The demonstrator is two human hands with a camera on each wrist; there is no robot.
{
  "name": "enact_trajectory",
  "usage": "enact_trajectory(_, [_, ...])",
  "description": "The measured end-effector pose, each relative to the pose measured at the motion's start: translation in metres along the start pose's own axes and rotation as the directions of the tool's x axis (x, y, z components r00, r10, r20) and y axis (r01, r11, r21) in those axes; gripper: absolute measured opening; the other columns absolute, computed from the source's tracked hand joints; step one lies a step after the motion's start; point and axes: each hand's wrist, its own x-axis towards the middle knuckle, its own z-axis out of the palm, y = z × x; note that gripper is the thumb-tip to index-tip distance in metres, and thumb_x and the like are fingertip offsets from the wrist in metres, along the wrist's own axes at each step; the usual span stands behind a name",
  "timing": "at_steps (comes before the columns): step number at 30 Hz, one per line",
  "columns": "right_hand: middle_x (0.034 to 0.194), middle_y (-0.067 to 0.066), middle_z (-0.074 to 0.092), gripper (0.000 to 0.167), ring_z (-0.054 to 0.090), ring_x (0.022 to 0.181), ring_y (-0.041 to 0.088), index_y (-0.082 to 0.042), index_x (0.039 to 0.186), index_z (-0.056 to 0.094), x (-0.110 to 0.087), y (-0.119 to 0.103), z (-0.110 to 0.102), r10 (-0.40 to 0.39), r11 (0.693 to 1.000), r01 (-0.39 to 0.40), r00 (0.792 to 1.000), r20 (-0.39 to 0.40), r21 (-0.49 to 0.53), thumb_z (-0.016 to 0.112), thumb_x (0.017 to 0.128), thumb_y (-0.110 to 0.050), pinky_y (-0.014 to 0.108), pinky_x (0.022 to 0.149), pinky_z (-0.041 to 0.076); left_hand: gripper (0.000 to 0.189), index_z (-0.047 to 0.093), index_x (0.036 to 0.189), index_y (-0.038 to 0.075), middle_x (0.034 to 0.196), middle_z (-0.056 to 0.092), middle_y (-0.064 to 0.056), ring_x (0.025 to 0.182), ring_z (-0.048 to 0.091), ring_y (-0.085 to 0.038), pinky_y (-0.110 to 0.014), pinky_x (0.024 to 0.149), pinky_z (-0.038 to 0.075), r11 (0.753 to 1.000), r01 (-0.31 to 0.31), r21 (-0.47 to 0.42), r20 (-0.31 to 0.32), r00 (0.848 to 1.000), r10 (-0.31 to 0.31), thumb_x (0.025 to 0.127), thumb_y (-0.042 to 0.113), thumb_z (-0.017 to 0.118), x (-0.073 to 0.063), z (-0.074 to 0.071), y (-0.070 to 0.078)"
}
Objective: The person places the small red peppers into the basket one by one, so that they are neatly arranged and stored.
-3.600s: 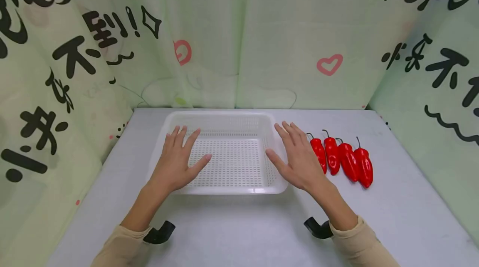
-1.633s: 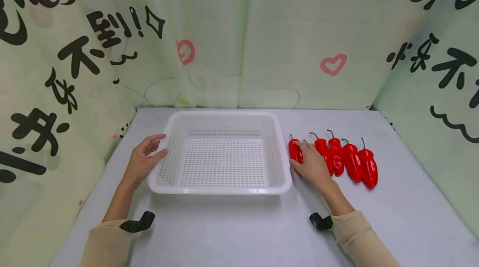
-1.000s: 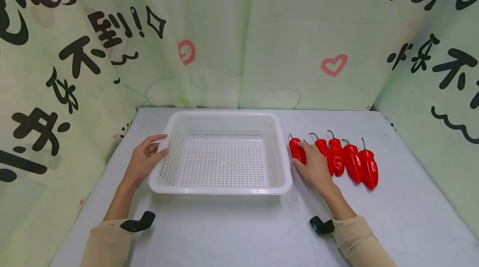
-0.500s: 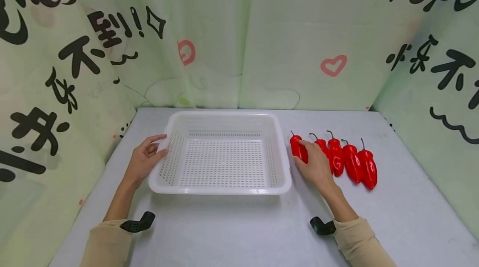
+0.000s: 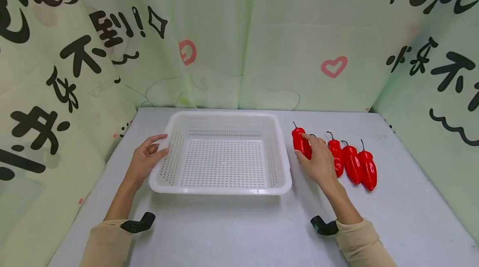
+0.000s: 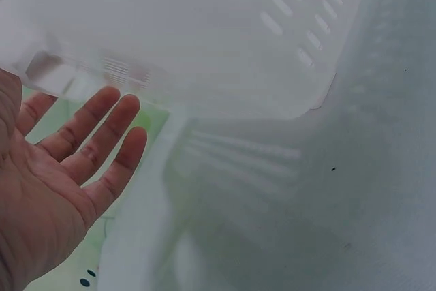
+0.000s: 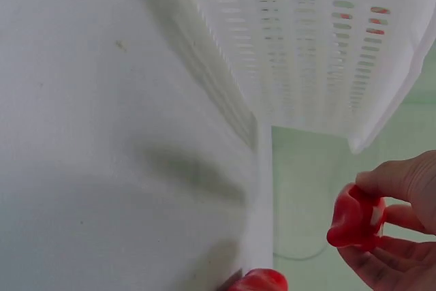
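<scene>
In the head view a white perforated plastic basket (image 5: 220, 189) sits on the table. My left hand (image 5: 143, 159) holds its left rim, thumb on top; in the left wrist view the other fingers (image 6: 121, 161) are loosely bent below the rim. Just beyond the basket's right side, my right hand (image 5: 319, 162) grips a glossy red chili pepper (image 5: 300, 142), stem pointing away. The right wrist view shows this pepper (image 7: 351, 217) pinched between thumb and fingers, raised above the table with a shadow beneath.
More red peppers (image 5: 351, 163) lie in a row on the table (image 5: 239, 233) right of my right hand, one mostly hidden behind it. One pepper (image 7: 262, 281) shows at the bottom of the right wrist view. Printed pale green curtains (image 5: 284, 38) enclose the back and sides.
Both hands left their spot over the basket; the left took its left rim, the right took hold of the nearest pepper. Recently the right hand and pepper have risen slightly and shifted right.
</scene>
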Motion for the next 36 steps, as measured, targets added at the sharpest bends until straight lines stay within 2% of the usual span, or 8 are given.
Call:
enact_trajectory(11, [0.138,0.029,0.055,0.066,0.059,0.113,0.047,0.003,0.143,0.052,0.002,-0.011,-0.006,-0.082,0.995,0.087,0.993,-0.087,0.051,0.081,0.084,-0.007,0.062,0.083,0.057,0.052,0.048,0.149,0.009,0.124,0.065,-0.021,0.087,0.070,-0.008,-0.025,0.074,0.059,1.000,0.010,0.003,0.000,1.000,-0.010,0.101,0.020,0.066,-0.001,0.000,0.000])
enact_trajectory(20, [0.139,0.028,0.055,0.067,0.061,0.111,0.046,0.001,0.144,0.052,0.000,-0.027,-0.011,-0.093,0.992,0.100,0.992,-0.090,0.080,0.081,0.085,-0.007,0.061,0.083,0.058,0.053,0.048,0.149,0.008,0.121,0.066,-0.015,0.087,0.070,-0.008,-0.026,0.074,0.060,1.000,0.009,-0.008,-0.002,1.000,-0.009,0.101,0.020,0.066,0.000,0.001,0.000])
enact_trajectory(30, [0.140,0.025,0.055,0.069,0.063,0.110,0.043,-0.001,0.145,0.052,0.001,-0.044,-0.006,-0.116,0.984,0.128,0.988,-0.100,0.123,0.082,0.083,-0.006,0.058,0.083,0.060,0.053,0.047,0.149,0.008,0.116,0.068,-0.005,0.087,0.070,-0.008,-0.026,0.074,0.060,1.000,0.005,-0.027,0.006,1.000,-0.005,0.101,0.020,0.066,0.001,0.000,0.000])
enact_trajectory(33, [0.140,0.025,0.055,0.070,0.063,0.110,0.042,-0.001,0.145,0.052,0.002,-0.049,-0.004,-0.127,0.981,0.140,0.987,-0.103,0.135,0.083,0.082,-0.007,0.057,0.083,0.060,0.053,0.047,0.149,0.008,0.117,0.068,-0.007,0.087,0.070,-0.008,-0.026,0.074,0.060,1.000,0.007,-0.018,0.002,1.000,-0.007,0.101,0.020,0.066,0.001,0.001,-0.001])
enact_trajectory(36, [0.140,0.024,0.056,0.070,0.063,0.110,0.041,-0.001,0.145,0.052,0.002,-0.055,0.000,-0.135,0.978,0.149,0.986,-0.096,0.149,0.083,0.082,-0.007,0.056,0.083,0.060,0.052,0.048,0.149,0.008,0.120,0.067,-0.013,0.087,0.069,-0.008,-0.025,0.074,0.059,1.000,0.004,-0.003,-0.007,1.000,-0.004,0.101,0.020,0.066,0.000,0.001,-0.001])
